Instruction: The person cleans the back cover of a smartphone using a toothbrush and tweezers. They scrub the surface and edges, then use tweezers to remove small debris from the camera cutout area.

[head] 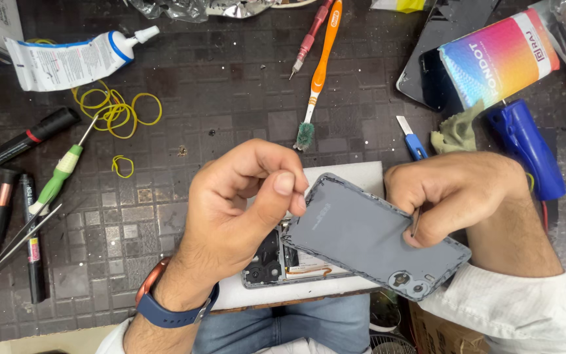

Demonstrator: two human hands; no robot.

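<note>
**Back cover lifted off an opened phone**

Left hand (244,203) curled closed, thumb and forefinger pinching the upper corner of the grey back cover (368,239), holding that end up and tilted so the panel swings clear of the phone body (283,259) beneath. Right hand (453,196) also closed, gripping the cover's far edge and a thin metal pick (415,223) pressed against it, probably to keep the seam parted along that side. Cover held askew over the body, camera end toward the wearer, inner parts and a cable visible in the gap at the left. Phone body resting on a white pad (361,174), likely there to cushion the screen side against the hard mat.

All around on the dark gridded mat (217,85): white glue tube (73,60) and loose yellow rubber bands (116,108) at upper left; green-handled screwdriver (60,174), tweezers (14,246) and black pens at far left; orange-handled brush (320,72) and a red-handled driver (308,39) at top centre. To the right, a small blue blade (411,137), a crumpled cloth (456,131), a blue cylindrical tool (525,147) and a colourful box (499,56) lying on another dark panel. Nothing crowding the pad itself; blade and cloth just beyond the right knuckles.
</note>
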